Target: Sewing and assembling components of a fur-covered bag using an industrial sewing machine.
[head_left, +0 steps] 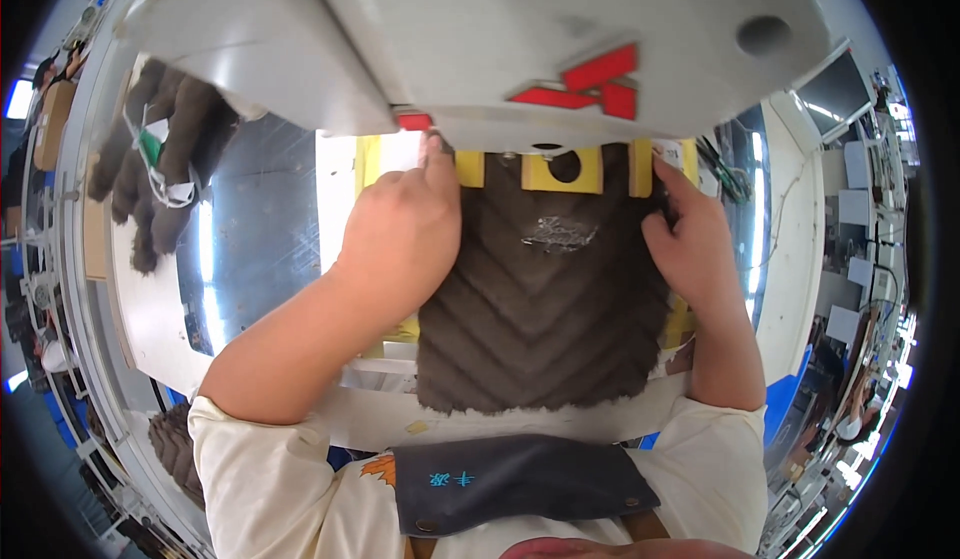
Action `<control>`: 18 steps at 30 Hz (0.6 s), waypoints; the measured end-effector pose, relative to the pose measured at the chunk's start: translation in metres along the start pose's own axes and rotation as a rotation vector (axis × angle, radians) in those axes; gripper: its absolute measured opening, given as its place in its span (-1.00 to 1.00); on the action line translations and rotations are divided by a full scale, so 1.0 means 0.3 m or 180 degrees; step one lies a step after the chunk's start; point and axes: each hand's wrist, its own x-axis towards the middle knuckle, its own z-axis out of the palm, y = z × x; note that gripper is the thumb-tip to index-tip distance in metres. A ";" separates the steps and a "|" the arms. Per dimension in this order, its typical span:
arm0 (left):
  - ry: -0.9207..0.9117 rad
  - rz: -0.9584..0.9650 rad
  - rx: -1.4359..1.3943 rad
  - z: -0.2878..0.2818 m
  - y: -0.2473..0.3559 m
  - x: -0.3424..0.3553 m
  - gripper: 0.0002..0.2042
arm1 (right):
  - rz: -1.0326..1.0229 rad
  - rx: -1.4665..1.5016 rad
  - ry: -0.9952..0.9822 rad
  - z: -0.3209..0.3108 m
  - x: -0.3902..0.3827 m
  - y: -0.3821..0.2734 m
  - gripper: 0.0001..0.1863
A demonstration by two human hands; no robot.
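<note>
A dark brown fur piece [545,324] with V-shaped ridges lies under a big grey machine head [450,39]. Its far end passes beneath yellow blocks [563,172], the middle one having a round hole. A crinkled clear patch [560,234] shines on the fur. With its index finger stretched up, my left hand [405,224] reaches a small red button [413,121] on the machine's lower edge; its other fingers are curled and partly hidden. At the fur's right edge, my right hand [695,239] has thumb and index finger apart, the index beside the right yellow block.
Rolled brown fur pieces [165,159] with a white and green item lie at the left on the pale table [150,329]. Bundled cables [730,174] and a dark screen [838,87] stand at the right. The machine head overhangs both hands.
</note>
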 end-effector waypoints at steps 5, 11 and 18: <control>-0.0043 -0.0112 -0.0026 0.013 -0.003 0.002 -0.59 | -0.0290 -0.0203 0.0225 -0.002 -0.004 0.017 -0.37; 0.0065 -0.0405 -0.0291 -0.059 -0.014 0.007 -0.74 | -0.0407 -0.0276 0.0205 0.006 -0.011 -0.006 -0.35; 0.1327 -0.1100 0.1089 -0.203 -0.351 0.019 -0.73 | -0.0643 -0.0466 0.0367 0.003 -0.021 0.023 -0.37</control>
